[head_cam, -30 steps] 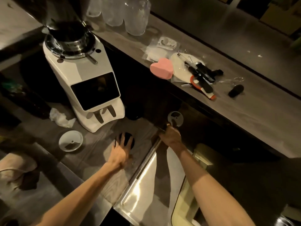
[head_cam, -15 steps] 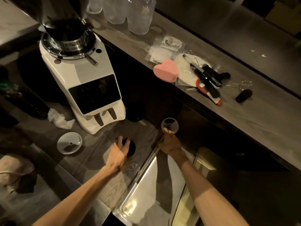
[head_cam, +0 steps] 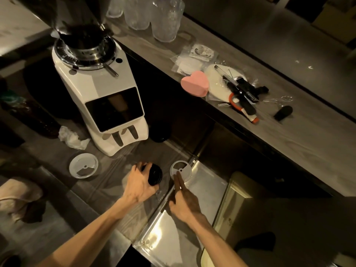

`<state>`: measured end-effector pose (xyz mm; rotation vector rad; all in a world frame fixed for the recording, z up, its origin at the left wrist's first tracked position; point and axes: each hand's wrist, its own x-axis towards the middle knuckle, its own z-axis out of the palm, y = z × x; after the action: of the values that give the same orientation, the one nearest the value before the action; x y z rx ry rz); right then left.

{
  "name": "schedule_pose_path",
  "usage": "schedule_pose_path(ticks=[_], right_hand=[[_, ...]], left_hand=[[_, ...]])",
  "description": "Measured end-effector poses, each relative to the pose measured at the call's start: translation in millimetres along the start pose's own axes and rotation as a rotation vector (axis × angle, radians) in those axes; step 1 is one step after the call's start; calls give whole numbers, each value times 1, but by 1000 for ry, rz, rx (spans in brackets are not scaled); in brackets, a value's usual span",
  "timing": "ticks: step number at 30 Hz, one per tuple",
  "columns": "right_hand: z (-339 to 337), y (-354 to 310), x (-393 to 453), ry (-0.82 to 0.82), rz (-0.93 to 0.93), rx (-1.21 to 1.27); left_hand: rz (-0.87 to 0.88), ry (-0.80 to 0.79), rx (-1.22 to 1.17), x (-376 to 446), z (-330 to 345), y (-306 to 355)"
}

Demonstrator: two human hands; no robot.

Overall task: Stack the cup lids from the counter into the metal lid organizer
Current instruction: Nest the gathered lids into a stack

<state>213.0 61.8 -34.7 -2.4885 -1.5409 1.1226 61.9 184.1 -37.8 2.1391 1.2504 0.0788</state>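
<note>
the left hand [head_cam: 139, 183] is curled around a black stack of lids [head_cam: 154, 174], holding it on its side just above the desk [head_cam: 107, 182]. the right hand [head_cam: 185, 197] has straight fingers [head_cam: 178, 180] that touch the near edge of a clear lid [head_cam: 181, 170], which seems to be carried on the fingertips just to the right of the black stack. another clear lid [head_cam: 83, 166] lies flat on the desk, well off to the left, near the white grinder [head_cam: 100, 93]. the left hand is much nearer to that one. i cannot see the metal lid organizer in this view, so i cannot tell which way the lids must go. the lid at the right fingers looks like the next one to move.
</note>
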Motion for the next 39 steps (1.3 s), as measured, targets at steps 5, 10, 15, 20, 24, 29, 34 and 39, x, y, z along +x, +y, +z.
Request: schedule_pose_path(ticks=[5, 10, 15, 20, 24, 29, 34, 39], right_hand=[[1, -14, -16, 260, -61, -107], [-8, -13, 15, 218, -54, -137], [-9, -14, 23, 168, 18, -167], [-14, -20, -7, 338, 42, 149], [-41, -32, -50, 367, 73, 402], [-85, -43, -122, 434, 21, 540], [-130, -40, -193, 566, -107, 547], [-169, -18, -259, 784, -239, 499]], left_hand=[[-41, 40, -90, -12, -1, 3], [-109, -23, -151, -28, -8, 6], [-186, -141, -224, -43, -13, 4], [-314, -163, -574, -53, -33, 16], [-509, -221, -988, -60, -54, 41], [-538, -294, -1243, -90, -88, 97], [-396, -338, -1411, -123, -122, 172], [-287, -409, -1521, -149, -137, 233]])
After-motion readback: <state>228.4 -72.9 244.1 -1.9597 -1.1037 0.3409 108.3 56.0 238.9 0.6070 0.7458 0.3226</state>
